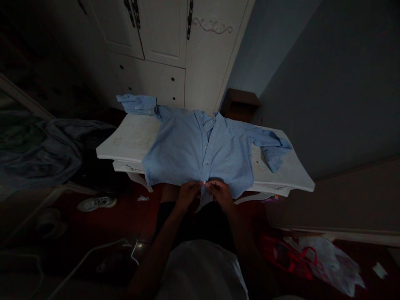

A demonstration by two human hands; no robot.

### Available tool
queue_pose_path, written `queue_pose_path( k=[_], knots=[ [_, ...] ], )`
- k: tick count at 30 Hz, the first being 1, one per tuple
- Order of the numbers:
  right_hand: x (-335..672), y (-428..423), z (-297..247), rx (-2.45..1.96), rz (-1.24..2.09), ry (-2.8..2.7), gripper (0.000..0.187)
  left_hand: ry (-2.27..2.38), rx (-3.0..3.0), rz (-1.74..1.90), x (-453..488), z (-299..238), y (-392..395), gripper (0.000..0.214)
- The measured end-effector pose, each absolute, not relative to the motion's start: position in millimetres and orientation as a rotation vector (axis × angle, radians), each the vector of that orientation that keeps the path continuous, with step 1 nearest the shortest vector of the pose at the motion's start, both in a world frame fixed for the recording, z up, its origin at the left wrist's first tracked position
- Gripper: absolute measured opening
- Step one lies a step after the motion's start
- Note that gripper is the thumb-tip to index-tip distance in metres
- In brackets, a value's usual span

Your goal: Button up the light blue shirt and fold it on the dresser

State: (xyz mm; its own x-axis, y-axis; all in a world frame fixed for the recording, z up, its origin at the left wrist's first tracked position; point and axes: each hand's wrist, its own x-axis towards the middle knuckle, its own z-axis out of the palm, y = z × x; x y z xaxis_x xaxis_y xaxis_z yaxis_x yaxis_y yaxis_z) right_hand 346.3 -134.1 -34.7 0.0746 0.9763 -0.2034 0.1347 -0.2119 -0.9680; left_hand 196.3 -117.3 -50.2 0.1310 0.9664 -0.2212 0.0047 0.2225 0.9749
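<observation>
A light blue button-up shirt (193, 146) lies front-up on a white table (131, 141), sleeves spread to both sides. Its hem hangs over the near table edge. My left hand (187, 193) pinches the shirt's left front edge at the lowest button. My right hand (220, 192) pinches the right front edge beside it. Both hands meet at a small white button (204, 182) on the placket. The fingers of both are closed on the fabric.
A white wardrobe (175, 50) stands behind the table, with a brown stool (240, 102) beside it. Dark clothes (46, 146) lie piled at left. A white shoe (96, 203) and a red and white bag (312, 258) lie on the red floor.
</observation>
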Motion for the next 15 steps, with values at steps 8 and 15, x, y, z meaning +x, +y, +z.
queue_pose_path(
  k=[8, 15],
  knots=[
    [411, -134, -31, -1.544, 0.347, -1.292, 0.035, 1.425, 1.138, 1.211, 167, -70, -109, 0.035],
    [475, -138, -26, -1.874, 0.045, -1.239, 0.060, 2.035, 1.027, 1.688, 96, -77, -86, 0.054]
  ],
)
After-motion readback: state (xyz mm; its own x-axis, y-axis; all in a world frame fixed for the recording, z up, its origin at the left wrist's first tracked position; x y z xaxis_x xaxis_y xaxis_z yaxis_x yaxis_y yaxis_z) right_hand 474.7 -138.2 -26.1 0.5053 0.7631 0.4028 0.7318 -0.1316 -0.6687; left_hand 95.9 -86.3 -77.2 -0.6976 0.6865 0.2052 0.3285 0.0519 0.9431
